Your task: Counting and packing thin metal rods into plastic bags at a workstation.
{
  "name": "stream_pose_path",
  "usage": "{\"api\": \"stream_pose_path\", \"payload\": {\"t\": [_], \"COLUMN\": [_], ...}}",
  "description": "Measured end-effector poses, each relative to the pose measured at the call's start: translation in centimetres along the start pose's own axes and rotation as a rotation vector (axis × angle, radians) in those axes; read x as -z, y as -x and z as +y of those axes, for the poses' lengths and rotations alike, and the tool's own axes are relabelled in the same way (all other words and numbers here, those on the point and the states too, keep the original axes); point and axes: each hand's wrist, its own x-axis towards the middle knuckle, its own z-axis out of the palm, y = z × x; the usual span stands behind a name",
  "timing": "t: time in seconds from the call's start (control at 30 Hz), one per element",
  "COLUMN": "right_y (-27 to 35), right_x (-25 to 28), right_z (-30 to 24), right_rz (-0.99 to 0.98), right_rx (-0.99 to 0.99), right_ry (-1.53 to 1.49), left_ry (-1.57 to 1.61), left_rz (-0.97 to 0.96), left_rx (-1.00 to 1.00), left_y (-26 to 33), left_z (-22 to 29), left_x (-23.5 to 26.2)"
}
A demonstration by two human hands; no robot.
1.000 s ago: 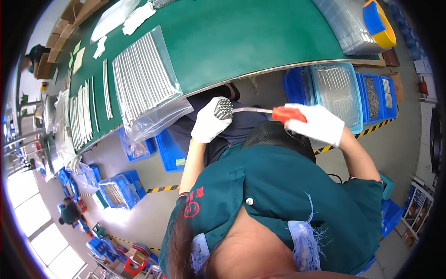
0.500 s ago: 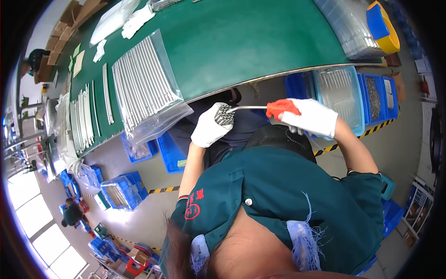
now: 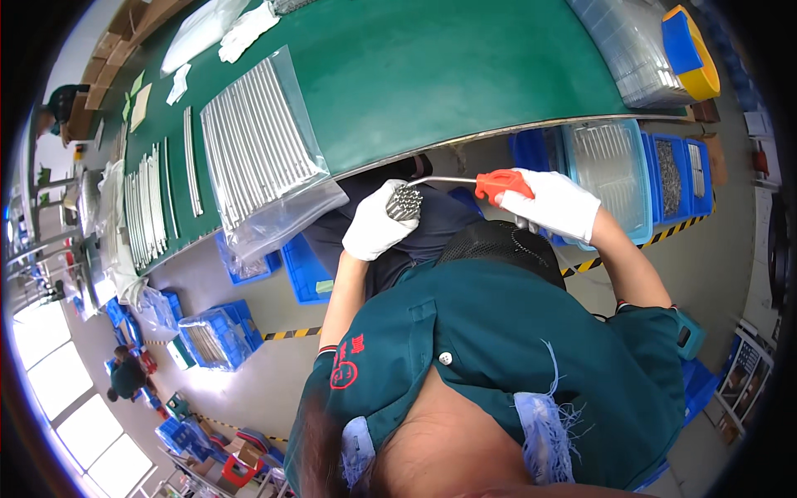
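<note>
Red lettering on green shirt; right hand holds red-handled tool.

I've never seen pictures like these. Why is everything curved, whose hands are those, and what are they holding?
There is no machine here: these are a person's own hands, in white gloves. The camera sits on their head and looks down; its wide fisheye lens bends straight edges, so you also see their shirt and lap.

The left hand grips a bundle of small metal pieces. The right hand holds a red-handled tool with a thin bent metal tube. The tube's tip is at the bundle; whether it touches is hard to tell.

On the green table lie silvery rods with clear plastic bagging, and more rods farther left. Blue bins stand below.
</note>
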Motion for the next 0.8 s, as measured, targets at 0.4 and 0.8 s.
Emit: {"api": "stream_pose_path", "payload": {"t": [0.4,0.8], "right_y": [0.1,0.0], "right_x": [0.0,0.2], "right_z": [0.5,1.0], "right_rz": [-0.039,-0.034], "right_rx": [-0.014,-0.049], "right_ry": [-0.022,-0.101], "left_ry": [-0.015,-0.013], "left_rz": [0.024,0.04], "left_rx": [0.001,-0.041], "left_y": [0.0,0.1], "left_z": [-0.5,-0.7], "left_x": [-0.2,-0.3]}}
